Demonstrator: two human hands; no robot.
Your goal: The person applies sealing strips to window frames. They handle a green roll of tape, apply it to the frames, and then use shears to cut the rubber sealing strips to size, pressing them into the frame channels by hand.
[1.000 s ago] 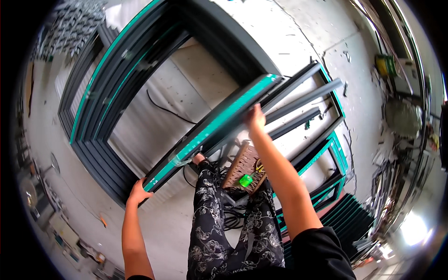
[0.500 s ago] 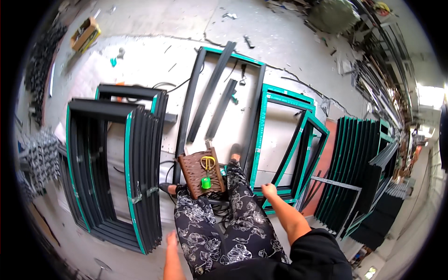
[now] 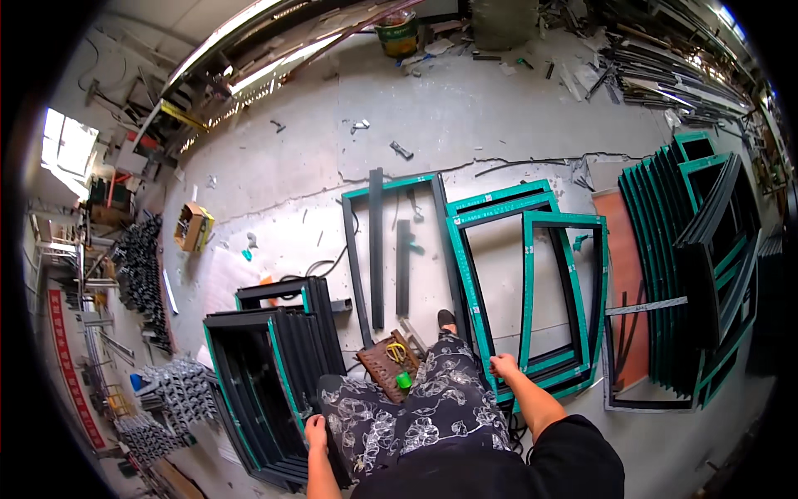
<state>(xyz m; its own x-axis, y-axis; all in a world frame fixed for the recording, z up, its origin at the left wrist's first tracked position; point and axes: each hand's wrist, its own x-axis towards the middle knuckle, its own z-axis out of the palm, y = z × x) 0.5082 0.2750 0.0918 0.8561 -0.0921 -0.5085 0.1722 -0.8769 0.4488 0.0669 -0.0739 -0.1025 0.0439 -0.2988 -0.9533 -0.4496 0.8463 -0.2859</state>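
Note:
My right hand [image 3: 503, 366] is held low with its fingers curled closed, in front of the near left edge of several dark window frames with teal edging [image 3: 478, 293]; whether it touches them or holds anything is unclear. My left hand [image 3: 316, 432] hangs beside a stack of dark frames [image 3: 331, 349], fingers loosely apart, nothing visible in it. Between my legs is a brown woven-top stool [image 3: 384, 372]. Yellow-handled scissors [image 3: 396, 353] and a green roll [image 3: 404, 380] lie on it.
Ahead, two dark bars [image 3: 376, 258] lie in a large frame [image 3: 349, 249] on the floor. More teal-edged frames [image 3: 665, 274] stand upright at right. A cardboard box [image 3: 194, 227] is at left. Metal profiles [image 3: 166, 399] pile up at far left, and scrap strips lie at back right.
My view has swung left and up, so the floor items appear further right and lower. My left hand now shows beside the left stack. The right hand stays near the teal-edged frames.

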